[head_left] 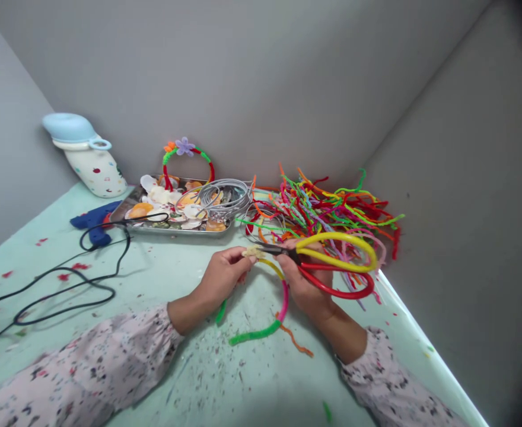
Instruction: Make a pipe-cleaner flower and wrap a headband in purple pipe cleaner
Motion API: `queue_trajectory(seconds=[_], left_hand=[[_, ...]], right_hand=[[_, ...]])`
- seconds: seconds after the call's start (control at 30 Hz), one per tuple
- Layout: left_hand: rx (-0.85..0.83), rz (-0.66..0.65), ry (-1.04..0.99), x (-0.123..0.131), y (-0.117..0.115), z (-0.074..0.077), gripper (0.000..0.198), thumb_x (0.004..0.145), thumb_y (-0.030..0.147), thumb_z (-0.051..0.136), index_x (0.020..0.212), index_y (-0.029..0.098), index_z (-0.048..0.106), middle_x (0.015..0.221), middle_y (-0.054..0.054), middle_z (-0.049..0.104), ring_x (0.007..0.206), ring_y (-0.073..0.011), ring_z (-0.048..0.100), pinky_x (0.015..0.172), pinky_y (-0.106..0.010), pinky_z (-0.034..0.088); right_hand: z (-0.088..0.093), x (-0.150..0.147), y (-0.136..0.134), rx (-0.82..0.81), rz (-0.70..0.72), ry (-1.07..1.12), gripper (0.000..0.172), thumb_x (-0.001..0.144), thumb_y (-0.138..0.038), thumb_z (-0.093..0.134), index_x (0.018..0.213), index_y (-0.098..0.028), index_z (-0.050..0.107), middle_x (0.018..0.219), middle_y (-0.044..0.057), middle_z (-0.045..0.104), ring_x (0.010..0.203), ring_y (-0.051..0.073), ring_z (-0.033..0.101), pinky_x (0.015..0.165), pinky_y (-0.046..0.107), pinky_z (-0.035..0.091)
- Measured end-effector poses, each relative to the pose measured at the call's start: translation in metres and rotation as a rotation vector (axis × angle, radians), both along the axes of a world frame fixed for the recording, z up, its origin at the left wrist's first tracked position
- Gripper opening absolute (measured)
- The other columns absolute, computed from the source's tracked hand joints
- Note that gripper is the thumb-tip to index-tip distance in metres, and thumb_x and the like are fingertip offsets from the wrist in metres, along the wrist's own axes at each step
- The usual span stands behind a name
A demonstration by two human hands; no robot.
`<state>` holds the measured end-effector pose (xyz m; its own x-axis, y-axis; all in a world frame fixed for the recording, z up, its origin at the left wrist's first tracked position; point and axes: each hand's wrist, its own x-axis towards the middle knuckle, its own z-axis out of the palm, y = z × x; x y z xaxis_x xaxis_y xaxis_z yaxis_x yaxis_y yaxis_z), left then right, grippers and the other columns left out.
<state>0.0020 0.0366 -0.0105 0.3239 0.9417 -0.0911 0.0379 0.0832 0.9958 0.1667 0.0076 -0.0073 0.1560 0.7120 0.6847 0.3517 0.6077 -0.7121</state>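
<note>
My left hand (pixel 225 271) pinches an open hoop wrapped in pipe cleaners (pixel 284 296), coloured yellow, pink and green, at its top. A small pale yellow piece (pixel 254 253) shows at my left fingertips; I cannot tell whether it is fixed to the hoop. Closed around the scissors (pixel 332 254) near their pivot, my right hand (pixel 308 287) has the yellow and red handles pointing away to the right. The dark blades point left and reach the pale piece. A loose orange pipe cleaner (pixel 297 339) lies below the hoop.
Behind my hands, a metal tray (pixel 176 231) holds shells and coiled grey wire (pixel 229 198). A flowered hoop (pixel 210 161) stands at the tray. Many pipe cleaners (pixel 323 204) are heaped right. A blue glue gun (pixel 94 219), black cable (pixel 65 305) and white bottle (pixel 94 169) occupy the left.
</note>
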Motion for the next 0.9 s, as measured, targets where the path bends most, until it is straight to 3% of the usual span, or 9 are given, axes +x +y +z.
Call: queue_trajectory(seconds=[0.1,0.2,0.73,0.9], left_hand=[[0.009,-0.007,0.01,0.0,0.001,-0.001,0.021,0.078,0.035,0.058,0.069,0.016,0.057,0.047,0.006,0.042,0.043,-0.007,0.035,0.042,-0.02,0.025],[0.012,-0.007,0.001,0.0,0.0,-0.001,0.02,0.078,0.034,0.058,0.07,0.016,0.057,0.047,0.006,0.042,0.043,-0.0071,0.035,0.043,-0.02,0.025],[-0.002,0.0,0.002,0.0,0.0,-0.001,0.022,0.078,0.035,0.058,0.067,0.016,0.055,0.047,0.006,0.042,0.042,-0.0072,0.035,0.042,-0.02,0.025],[-0.005,0.009,-0.005,0.0,-0.001,0.001,0.024,0.078,0.035,0.058,0.065,0.016,0.053,0.048,0.005,0.043,0.043,-0.007,0.036,0.043,-0.02,0.026]], right_hand=[[-0.003,0.0,-0.001,-0.01,-0.007,-0.099,0.023,0.079,-0.02,0.065,0.099,-0.026,0.057,0.092,0.001,0.064,0.087,0.02,0.062,0.085,0.045,0.052],[-0.002,0.0,-0.001,0.01,-0.05,-0.051,0.021,0.079,-0.019,0.065,0.098,-0.026,0.058,0.091,0.0,0.064,0.086,0.02,0.062,0.084,0.043,0.053],[0.002,0.003,0.0,-0.076,0.07,-0.013,0.022,0.08,-0.019,0.063,0.1,-0.026,0.055,0.092,0.001,0.062,0.09,0.02,0.061,0.082,0.042,0.053],[0.005,0.014,0.004,-0.041,-0.022,-0.013,0.015,0.08,-0.02,0.064,0.093,-0.024,0.057,0.089,0.0,0.062,0.088,0.019,0.061,0.083,0.042,0.052]])
